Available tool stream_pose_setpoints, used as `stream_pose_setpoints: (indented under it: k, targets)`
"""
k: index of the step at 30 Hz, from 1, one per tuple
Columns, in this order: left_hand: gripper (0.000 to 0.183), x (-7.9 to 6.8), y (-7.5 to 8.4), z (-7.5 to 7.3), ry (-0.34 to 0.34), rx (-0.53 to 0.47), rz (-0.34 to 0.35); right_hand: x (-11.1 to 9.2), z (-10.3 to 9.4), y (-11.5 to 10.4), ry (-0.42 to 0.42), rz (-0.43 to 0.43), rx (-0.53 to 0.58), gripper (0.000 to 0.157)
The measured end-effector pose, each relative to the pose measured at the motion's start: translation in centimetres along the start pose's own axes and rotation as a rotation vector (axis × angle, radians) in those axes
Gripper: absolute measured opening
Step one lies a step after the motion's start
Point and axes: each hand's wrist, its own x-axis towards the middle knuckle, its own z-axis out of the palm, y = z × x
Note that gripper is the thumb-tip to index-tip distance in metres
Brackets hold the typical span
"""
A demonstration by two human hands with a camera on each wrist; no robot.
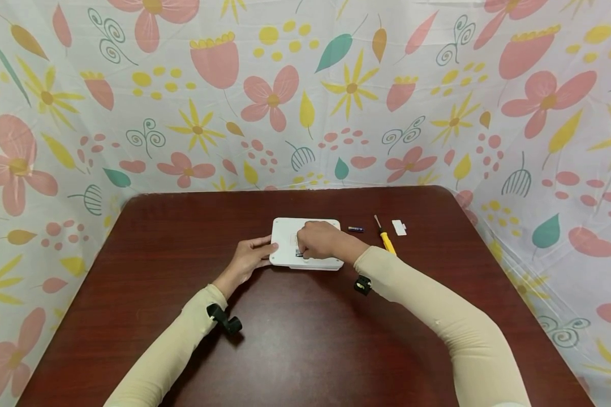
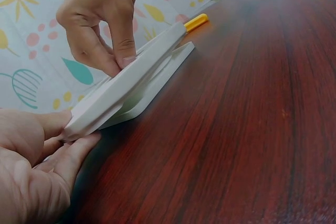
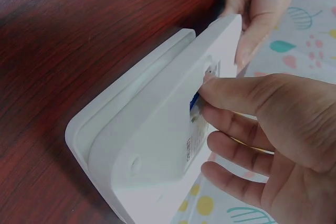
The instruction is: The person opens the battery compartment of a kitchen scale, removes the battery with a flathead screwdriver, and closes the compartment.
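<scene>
Works at a white device (image 1: 282, 237) with both hands, on the far half of a dark red-brown table (image 1: 295, 339). Grips the device's left edge with the left hand (image 1: 248, 257), thumb on top and fingers tucked underneath, clamped on the casing. Reaches over the upper face with the right hand (image 1: 318, 237), thumb and forefinger pinched on a blue battery (image 3: 194, 101) at an opening (image 3: 197, 115) in the casing, the other fingers loosely bent alongside. Cannot tell how deep in the opening the battery sits, with fingertips covering much of it. Shows a printed label (image 3: 195, 139) next to the opening and, from the left wrist, a thinner white plate (image 2: 163, 80) beneath the main body, with a gap between.

Has a loose battery (image 1: 356, 229) lying just right of the device; past it, a screwdriver (image 1: 384, 234) with a yellow handle and a metal shaft directed toward the far edge; and, farthest right, a small white piece (image 1: 399, 228) with a pinkish tab. Wears cream sleeves (image 1: 433, 305) on both arms, with a black wrist mount (image 1: 226, 319) on each. Faces a white sheet (image 1: 270, 152) printed with pink, yellow and teal flowers and leaves, hung behind the table.
</scene>
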Motion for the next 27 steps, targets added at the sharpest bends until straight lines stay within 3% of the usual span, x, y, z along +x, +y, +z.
stream_pose_setpoints:
  k: [6,21,24,27]
  targets:
    - [0.049,0.0,-0.1,-0.1,0.001,0.004,0.003,0.1,0.3,0.4,0.062,-0.07,0.007,0.054]
    - [0.046,-0.1,0.0,0.0,-0.014,0.011,0.046,0.1,0.8,1.3,0.104,-0.109,0.054,0.048]
    - [0.046,0.0,0.0,0.1,-0.004,0.015,0.044,-0.2,0.8,1.4,0.114,-0.103,0.051,0.042]
    - [0.046,0.0,-0.1,0.2,0.007,0.016,0.036,-0.7,0.6,1.4,0.115,-0.086,0.039,0.024]
